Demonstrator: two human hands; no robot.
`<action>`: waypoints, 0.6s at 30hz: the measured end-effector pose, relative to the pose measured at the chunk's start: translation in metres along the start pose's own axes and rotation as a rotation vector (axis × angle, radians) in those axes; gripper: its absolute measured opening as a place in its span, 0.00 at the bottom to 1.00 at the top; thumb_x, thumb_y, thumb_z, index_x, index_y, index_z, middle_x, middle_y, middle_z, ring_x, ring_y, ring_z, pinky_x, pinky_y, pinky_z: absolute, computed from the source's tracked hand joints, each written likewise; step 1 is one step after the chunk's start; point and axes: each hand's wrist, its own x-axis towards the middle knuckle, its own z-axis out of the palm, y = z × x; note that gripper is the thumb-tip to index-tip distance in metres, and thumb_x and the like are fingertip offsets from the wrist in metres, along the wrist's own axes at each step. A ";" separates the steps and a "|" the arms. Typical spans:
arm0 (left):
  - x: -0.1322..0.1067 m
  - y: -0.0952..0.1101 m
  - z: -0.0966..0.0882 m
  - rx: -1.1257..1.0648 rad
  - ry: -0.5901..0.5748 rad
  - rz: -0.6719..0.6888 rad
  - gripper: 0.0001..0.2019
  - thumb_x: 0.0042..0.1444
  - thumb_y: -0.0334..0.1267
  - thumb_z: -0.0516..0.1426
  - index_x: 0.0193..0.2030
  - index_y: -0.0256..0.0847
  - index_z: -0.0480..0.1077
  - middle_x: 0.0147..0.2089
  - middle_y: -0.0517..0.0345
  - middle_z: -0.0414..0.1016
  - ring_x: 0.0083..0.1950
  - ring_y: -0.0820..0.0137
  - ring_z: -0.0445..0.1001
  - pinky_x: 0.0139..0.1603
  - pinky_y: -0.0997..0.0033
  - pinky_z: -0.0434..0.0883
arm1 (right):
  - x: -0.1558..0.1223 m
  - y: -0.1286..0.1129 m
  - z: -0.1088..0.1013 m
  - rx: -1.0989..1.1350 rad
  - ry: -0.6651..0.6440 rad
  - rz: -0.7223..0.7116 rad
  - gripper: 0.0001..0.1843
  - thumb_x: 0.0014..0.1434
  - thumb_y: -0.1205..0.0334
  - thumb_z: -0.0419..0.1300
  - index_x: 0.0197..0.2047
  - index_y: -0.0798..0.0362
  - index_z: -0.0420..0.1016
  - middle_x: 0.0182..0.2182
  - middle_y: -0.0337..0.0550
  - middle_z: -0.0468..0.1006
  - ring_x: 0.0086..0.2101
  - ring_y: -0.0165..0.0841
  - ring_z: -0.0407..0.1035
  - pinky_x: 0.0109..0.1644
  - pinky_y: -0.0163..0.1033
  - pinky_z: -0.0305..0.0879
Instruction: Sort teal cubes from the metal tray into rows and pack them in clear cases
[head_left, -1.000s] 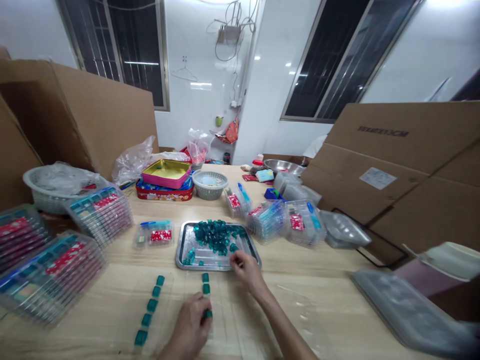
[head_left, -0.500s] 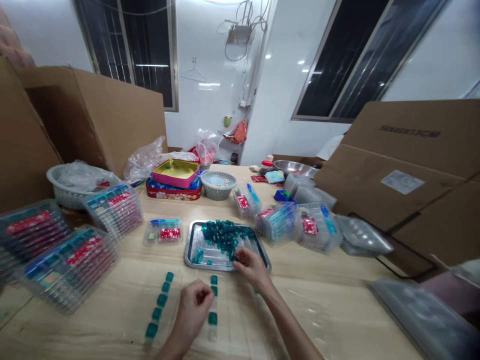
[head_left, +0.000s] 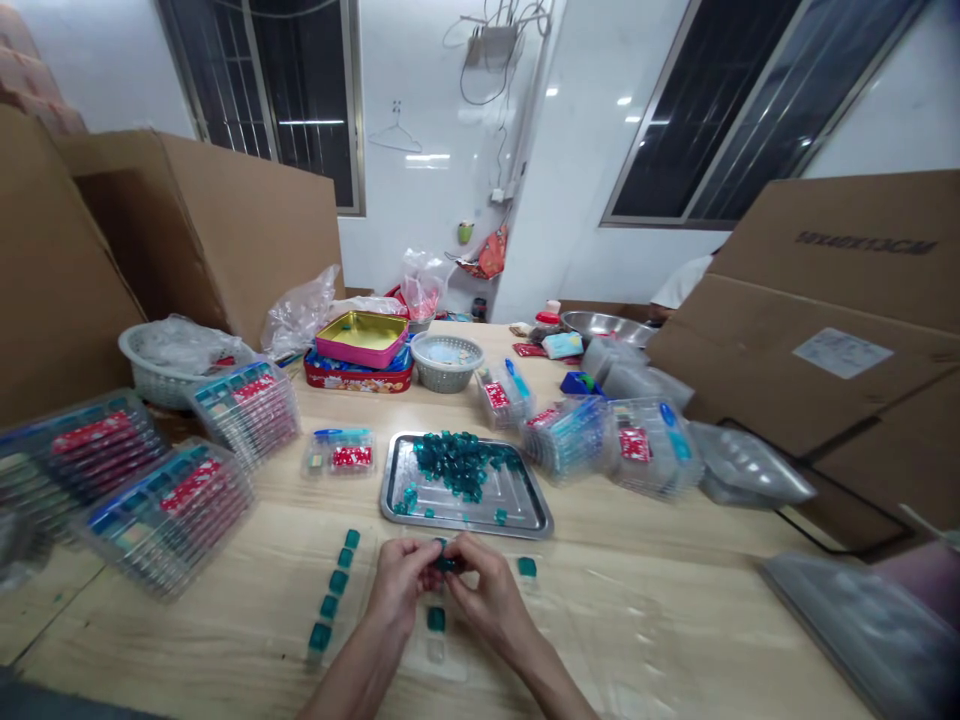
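Observation:
My left hand (head_left: 401, 585) and my right hand (head_left: 487, 600) meet above the table, and their fingertips together pinch a small teal cube (head_left: 447, 563). Below them lies a clear plastic strip (head_left: 435, 650) holding a teal cube (head_left: 436, 619); another teal cube (head_left: 526, 567) sits to the right of my right hand. Left of my left hand, a clear strip has a row of several teal cubes (head_left: 334, 590). Beyond my hands, a steel tray (head_left: 510, 512) carries a heap of teal cubes (head_left: 454, 465).
Stacks of clear plastic packs with red labels (head_left: 169, 515) stand on the wooden table (head_left: 150, 640) at left, and more stacks (head_left: 570, 440) stand at right. A white basket (head_left: 446, 362), an open tin (head_left: 362, 338) and cardboard sheets (head_left: 840, 340) stand behind.
My right hand has left the tray and come toward me. My left hand has moved over to meet it, and both now pinch a teal cube. The view has shifted slightly.

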 end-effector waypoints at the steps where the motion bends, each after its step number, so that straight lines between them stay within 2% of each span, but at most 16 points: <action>1: 0.000 0.000 -0.001 0.005 0.015 0.001 0.19 0.30 0.44 0.64 0.23 0.30 0.66 0.19 0.60 0.68 0.20 0.81 0.66 0.24 0.81 0.62 | 0.001 -0.001 0.000 0.015 -0.014 0.021 0.11 0.44 0.77 0.52 0.30 0.57 0.71 0.27 0.41 0.69 0.30 0.29 0.65 0.33 0.32 0.60; 4: 0.001 -0.002 0.000 0.028 0.053 0.060 0.13 0.31 0.38 0.62 0.21 0.30 0.66 0.19 0.60 0.69 0.21 0.82 0.66 0.23 0.84 0.61 | 0.003 0.001 0.000 0.088 -0.067 0.130 0.09 0.42 0.76 0.53 0.27 0.58 0.71 0.23 0.38 0.68 0.26 0.27 0.63 0.29 0.30 0.56; 8: -0.001 -0.003 0.002 -0.031 0.066 0.122 0.10 0.32 0.36 0.61 0.20 0.30 0.67 0.19 0.60 0.69 0.22 0.81 0.67 0.24 0.84 0.61 | 0.009 0.004 -0.007 0.268 -0.188 0.243 0.06 0.41 0.74 0.54 0.25 0.58 0.69 0.20 0.35 0.65 0.23 0.24 0.57 0.25 0.29 0.51; 11: -0.001 -0.002 0.005 -0.111 0.049 0.081 0.12 0.30 0.37 0.62 0.19 0.30 0.66 0.19 0.59 0.69 0.22 0.79 0.68 0.24 0.82 0.63 | 0.014 0.003 -0.013 0.304 -0.254 0.259 0.07 0.40 0.74 0.54 0.26 0.59 0.70 0.20 0.34 0.64 0.23 0.24 0.57 0.26 0.28 0.50; 14: 0.001 0.000 0.006 -0.169 0.038 0.059 0.15 0.27 0.38 0.64 0.20 0.31 0.64 0.19 0.60 0.69 0.22 0.80 0.68 0.24 0.81 0.64 | 0.017 -0.001 -0.015 0.274 -0.253 0.259 0.08 0.39 0.74 0.55 0.26 0.59 0.70 0.19 0.34 0.64 0.22 0.23 0.56 0.25 0.28 0.49; 18: 0.009 0.008 -0.004 -0.240 0.087 0.078 0.19 0.25 0.39 0.66 0.22 0.32 0.63 0.19 0.61 0.69 0.22 0.81 0.69 0.27 0.81 0.66 | 0.015 0.000 -0.016 0.309 -0.293 0.275 0.06 0.39 0.74 0.56 0.25 0.59 0.71 0.19 0.34 0.64 0.22 0.23 0.56 0.24 0.28 0.49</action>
